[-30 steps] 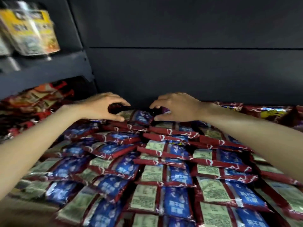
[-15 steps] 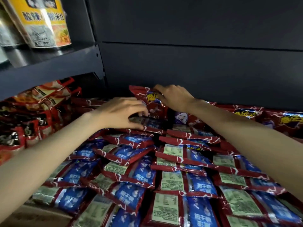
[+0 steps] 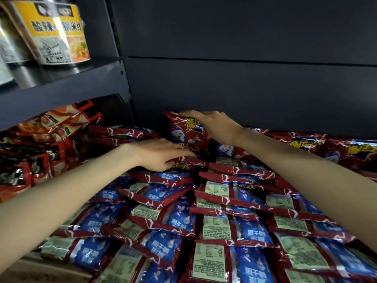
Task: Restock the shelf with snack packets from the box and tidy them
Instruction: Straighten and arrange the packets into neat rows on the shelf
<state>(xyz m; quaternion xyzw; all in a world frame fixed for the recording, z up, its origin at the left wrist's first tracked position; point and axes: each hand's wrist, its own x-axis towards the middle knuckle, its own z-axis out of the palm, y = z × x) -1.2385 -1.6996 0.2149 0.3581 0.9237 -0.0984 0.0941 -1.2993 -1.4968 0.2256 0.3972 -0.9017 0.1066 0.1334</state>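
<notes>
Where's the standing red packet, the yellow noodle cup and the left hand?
Red packet [image 3: 186, 132], head view, its front.
Noodle cup [image 3: 59, 37], head view, its label.
Left hand [image 3: 157, 153], head view, its back.

We see open air above the flat packets [image 3: 216, 225], up to the dark back panel [image 3: 244, 86]. On the left, the upper shelf [image 3: 65, 88] and orange packets [image 3: 40, 144] block passage.
</notes>
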